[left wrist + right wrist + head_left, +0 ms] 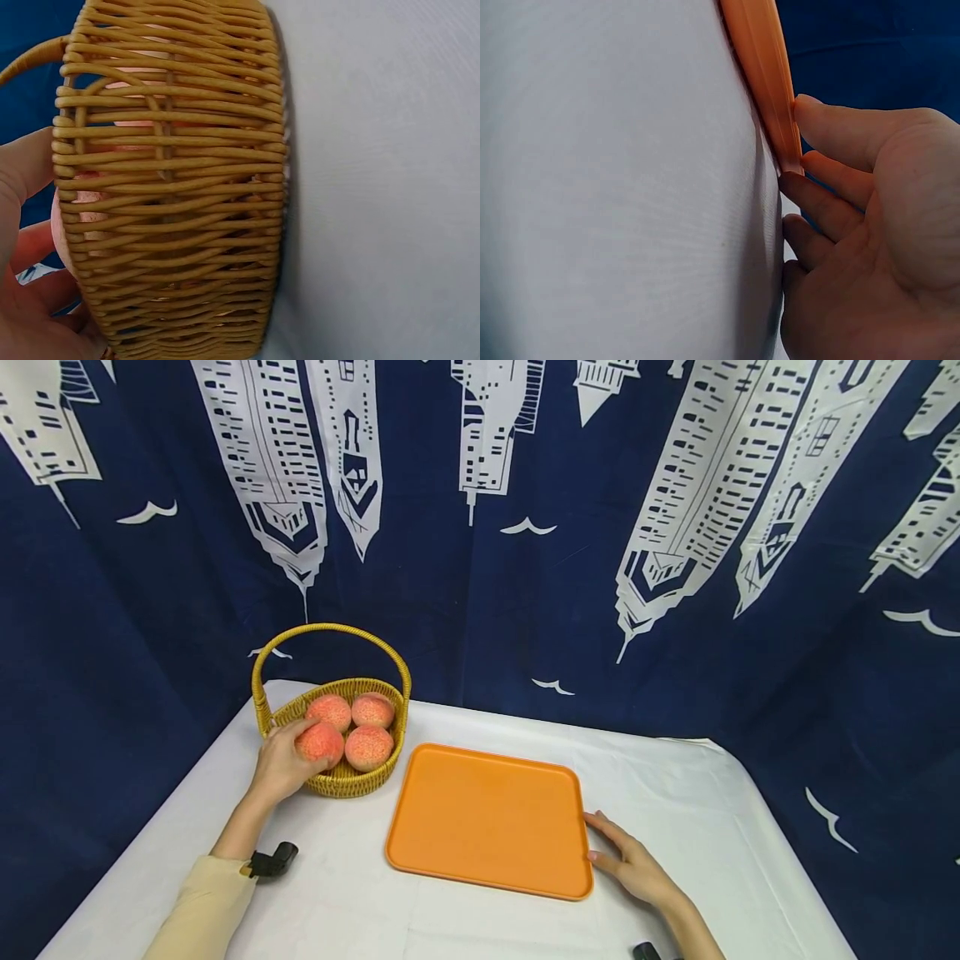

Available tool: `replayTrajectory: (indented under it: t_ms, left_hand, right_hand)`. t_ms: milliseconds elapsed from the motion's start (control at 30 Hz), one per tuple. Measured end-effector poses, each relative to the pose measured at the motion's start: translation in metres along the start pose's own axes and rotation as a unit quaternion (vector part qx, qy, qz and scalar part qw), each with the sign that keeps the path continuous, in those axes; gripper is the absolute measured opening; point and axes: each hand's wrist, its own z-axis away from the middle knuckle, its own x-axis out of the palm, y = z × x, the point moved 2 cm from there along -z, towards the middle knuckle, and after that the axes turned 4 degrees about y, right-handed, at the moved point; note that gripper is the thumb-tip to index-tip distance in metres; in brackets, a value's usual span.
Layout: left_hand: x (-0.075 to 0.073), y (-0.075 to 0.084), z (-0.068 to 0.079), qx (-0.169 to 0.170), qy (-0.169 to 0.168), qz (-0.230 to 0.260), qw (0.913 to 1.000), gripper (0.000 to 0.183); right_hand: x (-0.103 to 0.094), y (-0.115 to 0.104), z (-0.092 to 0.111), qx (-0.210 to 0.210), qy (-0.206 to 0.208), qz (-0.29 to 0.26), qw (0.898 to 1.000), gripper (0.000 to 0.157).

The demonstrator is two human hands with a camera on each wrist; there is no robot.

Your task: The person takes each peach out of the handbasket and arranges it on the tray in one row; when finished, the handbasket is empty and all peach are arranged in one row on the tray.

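A woven basket (347, 787) with a tall arched handle holds several peaches, pink-red and speckled. My left hand (283, 762) reaches over its near left rim and grips the front-left peach (321, 743), thumb on the near side and fingers across the far side. In the left wrist view the basket wall (180, 195) hides most of that peach, and the left hand (37, 247) shows beyond the rim. At the right edge of an orange tray (491, 818), my right hand (637, 868) rests with its thumb and forefinger spread along the rim. The right wrist view shows these fingertips touching the tray's side (769, 82).
A white cloth (330, 893) covers the table. The tray lies flat just right of the basket. Behind the table hangs a dark blue curtain (480, 635) with white building prints. Each wrist wears a small black device (273, 860).
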Motion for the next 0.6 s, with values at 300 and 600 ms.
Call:
replayTrajectory:
  t_ms: [300, 600]
  left_hand:
    - [-0.004, 0.017, 0.001, 0.020, 0.024, 0.014, 0.9994, 0.069]
    - [-0.006, 0.052, 0.006, 0.011, 0.021, 0.070, 0.9973, 0.071]
  right_hand:
    - [0.000, 0.000, 0.001, 0.000, -0.001, -0.002, 1.000, 0.061]
    - [0.000, -0.002, 0.000, -0.003, 0.000, -0.002, 1.000, 0.061]
